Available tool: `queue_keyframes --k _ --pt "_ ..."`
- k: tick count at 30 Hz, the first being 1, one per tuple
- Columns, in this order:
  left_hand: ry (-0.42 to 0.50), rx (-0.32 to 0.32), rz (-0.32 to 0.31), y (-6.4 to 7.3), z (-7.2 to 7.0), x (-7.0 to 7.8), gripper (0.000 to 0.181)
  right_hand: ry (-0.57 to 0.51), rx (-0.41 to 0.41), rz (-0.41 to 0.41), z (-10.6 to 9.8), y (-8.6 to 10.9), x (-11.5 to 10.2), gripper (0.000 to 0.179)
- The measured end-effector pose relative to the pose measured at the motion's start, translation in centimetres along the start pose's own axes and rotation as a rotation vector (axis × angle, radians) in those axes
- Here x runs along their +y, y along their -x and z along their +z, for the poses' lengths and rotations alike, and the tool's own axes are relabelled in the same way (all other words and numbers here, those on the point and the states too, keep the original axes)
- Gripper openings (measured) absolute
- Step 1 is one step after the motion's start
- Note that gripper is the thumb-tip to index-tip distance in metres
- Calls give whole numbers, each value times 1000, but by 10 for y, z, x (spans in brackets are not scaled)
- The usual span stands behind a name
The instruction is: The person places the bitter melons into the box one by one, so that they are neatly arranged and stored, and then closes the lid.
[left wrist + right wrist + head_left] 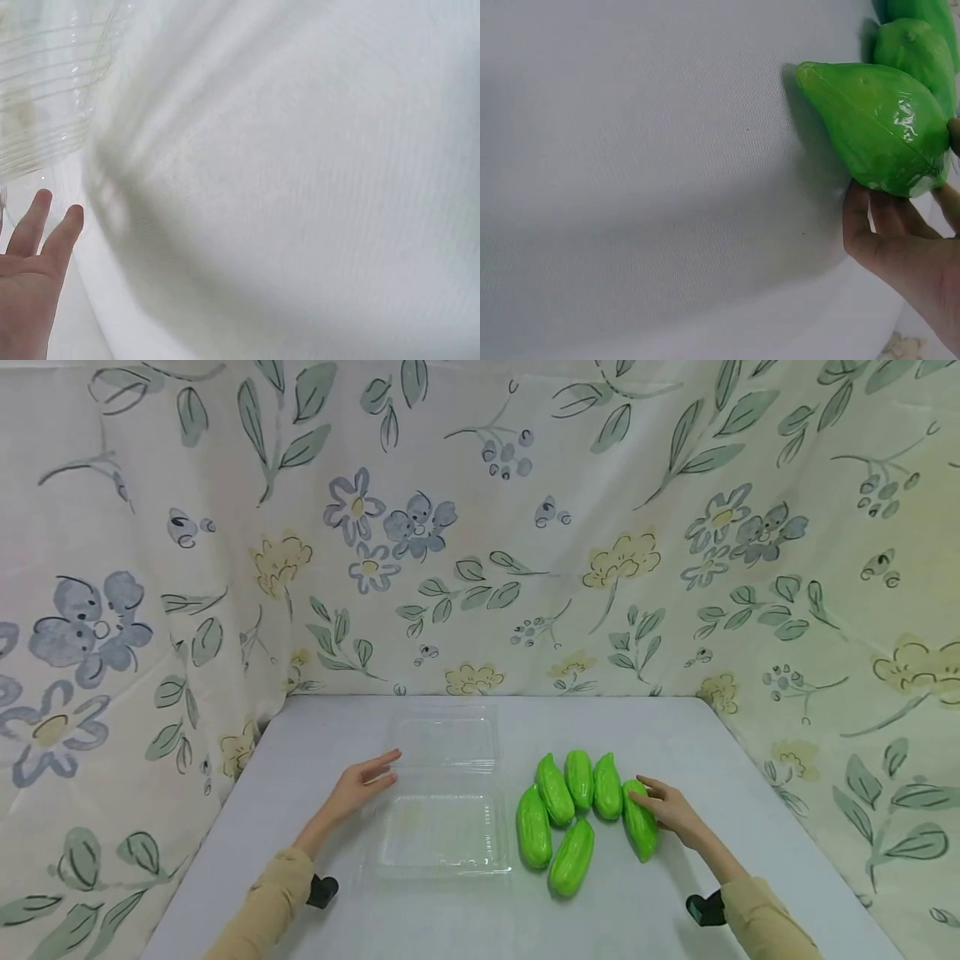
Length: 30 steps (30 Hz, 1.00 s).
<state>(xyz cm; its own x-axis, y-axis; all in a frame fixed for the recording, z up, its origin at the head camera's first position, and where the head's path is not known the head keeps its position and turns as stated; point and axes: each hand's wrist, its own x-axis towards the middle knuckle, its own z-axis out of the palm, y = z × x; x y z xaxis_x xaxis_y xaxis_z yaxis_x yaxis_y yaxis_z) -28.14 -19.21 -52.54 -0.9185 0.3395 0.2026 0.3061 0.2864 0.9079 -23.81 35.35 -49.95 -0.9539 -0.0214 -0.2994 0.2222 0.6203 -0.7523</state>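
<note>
At the right end of a group of glossy green model fruits sits an elongated green fruit (640,820) with a pointed end. My right hand (670,808) grips it, fingers along one side and thumb at the other. The right wrist view shows this fruit (881,124) close up, its tip pointing away from the hand (911,259). My left hand (363,783) is at the left side of a clear plastic clamshell box (442,870), fingers spread and holding nothing. In the left wrist view two fingertips of that hand (34,274) show near the ribbed box (49,82).
More green fruits (534,827) lie close together between the box and my right hand. The box's lid (444,739) is folded back toward the far edge of the white table (600,918). A flower-patterned curtain (480,527) surrounds the table at the back and sides.
</note>
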Motion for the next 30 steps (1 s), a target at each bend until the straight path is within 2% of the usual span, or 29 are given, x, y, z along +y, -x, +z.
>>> queue_keyframes --k 6,9,13,16,21,23,25,30 --pt "10 79 27 3 7 -4 48 -17 6 -5 3 0 1 70" --pt "14 109 18 3 10 -4 49 -25 5 -8 4 0 2 70" --pt "-29 141 -5 2 14 0 48 -39 11 -6 4 1 2 70" --pt "-69 153 -23 2 16 9 46 -40 14 -6 4 1 3 70" --pt "-89 151 -31 5 16 34 45 -41 9 -2 4 0 2 70" --pt "-100 150 -31 5 16 38 45 -46 8 0 4 0 2 70" --pt "-117 157 -31 4 17 34 44 -43 9 0 5 0 1 70" --pt "-142 164 -34 -1 17 13 44 -53 17 8 5 1 0 69"
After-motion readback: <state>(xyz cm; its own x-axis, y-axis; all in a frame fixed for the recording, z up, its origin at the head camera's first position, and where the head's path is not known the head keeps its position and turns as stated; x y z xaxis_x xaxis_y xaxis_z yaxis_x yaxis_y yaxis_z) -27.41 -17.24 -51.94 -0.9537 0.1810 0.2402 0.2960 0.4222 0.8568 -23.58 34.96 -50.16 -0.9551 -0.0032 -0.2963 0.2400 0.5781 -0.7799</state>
